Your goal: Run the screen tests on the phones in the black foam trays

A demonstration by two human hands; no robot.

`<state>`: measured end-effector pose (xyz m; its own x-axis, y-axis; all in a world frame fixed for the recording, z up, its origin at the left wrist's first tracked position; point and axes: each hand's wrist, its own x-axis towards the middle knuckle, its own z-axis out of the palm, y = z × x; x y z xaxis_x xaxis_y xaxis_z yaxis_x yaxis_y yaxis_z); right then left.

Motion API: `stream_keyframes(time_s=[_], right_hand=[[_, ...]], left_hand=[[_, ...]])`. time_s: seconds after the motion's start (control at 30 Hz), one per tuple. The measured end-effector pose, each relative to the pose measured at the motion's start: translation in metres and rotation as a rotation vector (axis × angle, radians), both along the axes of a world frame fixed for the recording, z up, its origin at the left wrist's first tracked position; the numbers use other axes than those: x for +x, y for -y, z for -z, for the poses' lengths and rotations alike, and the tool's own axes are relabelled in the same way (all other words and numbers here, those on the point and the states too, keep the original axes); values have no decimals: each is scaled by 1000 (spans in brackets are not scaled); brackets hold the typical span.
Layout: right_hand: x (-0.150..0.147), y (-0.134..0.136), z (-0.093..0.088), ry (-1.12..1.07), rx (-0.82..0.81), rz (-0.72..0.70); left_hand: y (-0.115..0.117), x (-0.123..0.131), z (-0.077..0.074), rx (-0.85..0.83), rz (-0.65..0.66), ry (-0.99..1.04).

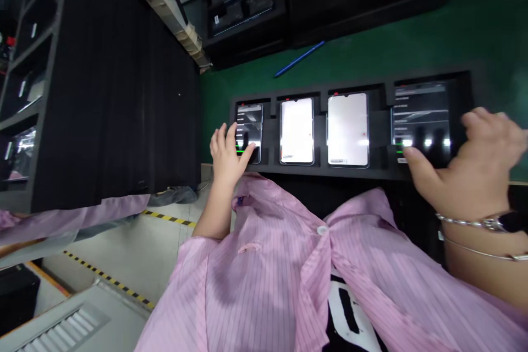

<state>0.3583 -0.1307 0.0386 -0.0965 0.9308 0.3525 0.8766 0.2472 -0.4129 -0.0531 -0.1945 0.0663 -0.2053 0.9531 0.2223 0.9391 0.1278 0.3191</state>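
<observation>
The left hand (226, 155) is open and grasps nothing, its fingertips (248, 148) resting on the near right corner of the leftmost of four smartphones (249, 133) seated in a black fixture (320, 137). The right hand (466, 165), blurred and released, spreads over the near edge of the rightmost smartphone (421, 115); contact cannot be determined. Two white-screened smartphones (319, 131) lie between them, while open green bench mat (412, 22) extends beyond the fixture's far edge to a blue rod (299, 59).

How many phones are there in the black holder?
4: the leftmost phone at the left hand, two white-screened phones, middle-left and middle-right, and the rightmost phone behind the right hand.
</observation>
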Motion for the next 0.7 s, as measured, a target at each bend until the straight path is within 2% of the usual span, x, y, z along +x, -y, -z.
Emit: stream_keyframes(time_s=[0.17, 0.3, 0.4, 0.5, 0.7], right_hand=[[-15, 5, 0, 20, 107, -174], [-34, 12, -6, 60, 28, -308], [-40, 15, -5, 112, -20, -332], [-41, 16, 0, 135, -20, -316], [-43, 15, 4, 146, 25, -314]], left_hand=[[-4, 43, -12, 40, 265, -16], [-13, 72, -9, 12, 410, -29], [-18, 84, 2, -2, 443, -27], [-19, 88, 8, -22, 422, -36], [-17, 89, 7, -25, 420, -49]])
